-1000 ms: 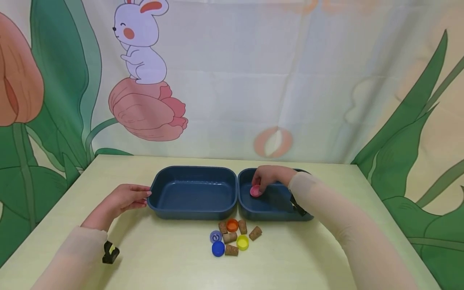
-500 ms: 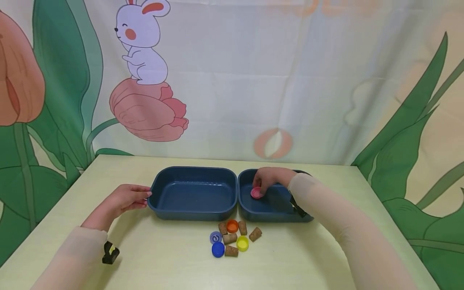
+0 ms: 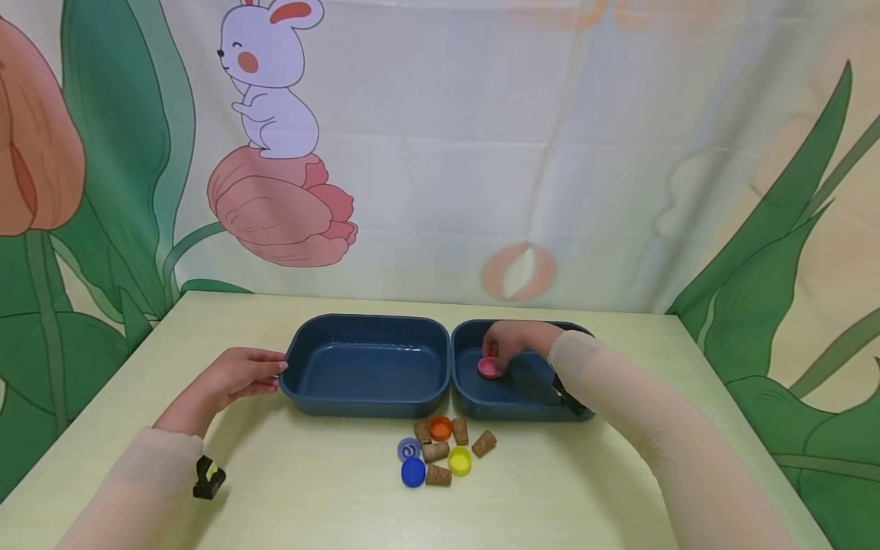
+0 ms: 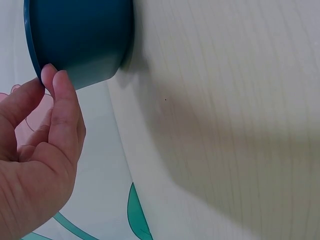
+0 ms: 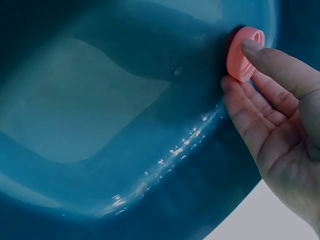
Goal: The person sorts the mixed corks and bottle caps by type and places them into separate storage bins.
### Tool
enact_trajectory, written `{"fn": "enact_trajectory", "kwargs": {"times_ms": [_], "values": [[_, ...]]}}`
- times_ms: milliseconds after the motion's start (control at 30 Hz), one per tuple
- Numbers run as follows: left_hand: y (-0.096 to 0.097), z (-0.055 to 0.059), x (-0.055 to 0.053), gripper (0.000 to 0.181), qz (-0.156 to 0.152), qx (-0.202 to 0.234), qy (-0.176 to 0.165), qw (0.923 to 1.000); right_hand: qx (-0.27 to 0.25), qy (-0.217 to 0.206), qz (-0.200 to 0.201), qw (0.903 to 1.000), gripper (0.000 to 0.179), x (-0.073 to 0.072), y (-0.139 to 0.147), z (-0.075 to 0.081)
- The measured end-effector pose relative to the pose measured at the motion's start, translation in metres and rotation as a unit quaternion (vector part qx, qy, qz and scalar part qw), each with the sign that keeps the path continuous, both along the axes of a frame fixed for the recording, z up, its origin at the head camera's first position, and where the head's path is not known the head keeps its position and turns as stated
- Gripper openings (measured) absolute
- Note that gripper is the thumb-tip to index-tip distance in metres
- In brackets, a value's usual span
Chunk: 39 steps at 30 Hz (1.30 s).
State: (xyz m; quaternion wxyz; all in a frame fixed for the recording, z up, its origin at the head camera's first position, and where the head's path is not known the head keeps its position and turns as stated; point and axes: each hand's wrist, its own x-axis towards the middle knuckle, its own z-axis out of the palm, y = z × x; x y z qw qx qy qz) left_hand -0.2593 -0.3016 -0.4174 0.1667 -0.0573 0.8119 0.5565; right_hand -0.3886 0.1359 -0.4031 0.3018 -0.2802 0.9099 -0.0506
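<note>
Two dark blue basins stand side by side, the left basin [image 3: 371, 403] and the right basin [image 3: 525, 412]. My left hand [image 3: 241, 373] pinches the left basin's outer rim; in the left wrist view its fingertips [image 4: 62, 77] lie against the wall just under the edge. Inside the right basin, my right hand [image 3: 507, 342] holds a pink bottle cap [image 3: 489, 368] low over the floor. Seen from the right wrist, the thumb lies over the open side of the pink cap [image 5: 242, 57] and other fingers back it from below.
In front of the basins lie several corks [image 3: 436, 452], with an orange cap [image 3: 440, 428], a yellow cap [image 3: 460, 461], a blue cap [image 3: 413, 472] and a lavender cap [image 3: 409, 449]. A printed curtain [image 3: 440, 191] hangs behind the table [image 3: 330, 489].
My right hand has shifted slightly right and down inside the right basin, and the pink cap has tipped flatter. The left hand stays at the rim.
</note>
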Motion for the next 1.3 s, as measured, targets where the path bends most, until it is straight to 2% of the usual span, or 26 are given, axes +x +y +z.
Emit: {"fn": "enact_trajectory", "kwargs": {"times_ms": [300, 533, 733, 933, 1167, 1200, 1267, 1300], "values": [[-0.001, -0.001, -0.001, 0.051, -0.002, 0.003, 0.001, 1.0, 0.006, 0.003, -0.001, 1.0, 0.034, -0.001, 0.0, -0.001], [-0.002, -0.001, -0.002, 0.051, -0.001, 0.003, 0.002, 1.0, 0.006, -0.027, -0.012, 0.9995, 0.037, 0.0, 0.003, 0.007], [-0.001, 0.0, -0.001, 0.051, 0.0, 0.003, 0.002, 1.0, 0.004, -0.034, 0.014, 0.9993, 0.042, -0.001, 0.006, 0.008], [0.0, 0.0, 0.0, 0.051, -0.002, 0.001, 0.003, 1.0, 0.003, -0.013, 0.026, 0.9996, 0.042, -0.002, 0.01, 0.01], [0.001, 0.001, 0.0, 0.05, -0.002, -0.007, 0.004, 1.0, -0.05, 0.003, -0.016, 0.9986, 0.041, 0.001, 0.021, 0.029], [0.001, 0.001, 0.001, 0.05, -0.002, -0.01, 0.006, 0.9999, -0.08, 0.002, -0.017, 0.9967, 0.039, -0.006, 0.027, 0.025], [0.001, 0.002, 0.001, 0.05, -0.001, -0.015, 0.008, 0.9999, -0.126, 0.001, -0.017, 0.9919, 0.037, -0.042, 0.045, -0.004], [0.001, 0.002, 0.001, 0.05, -0.001, -0.016, 0.008, 0.9998, -0.152, 0.004, -0.002, 0.9883, 0.035, -0.067, 0.057, -0.025]]}}
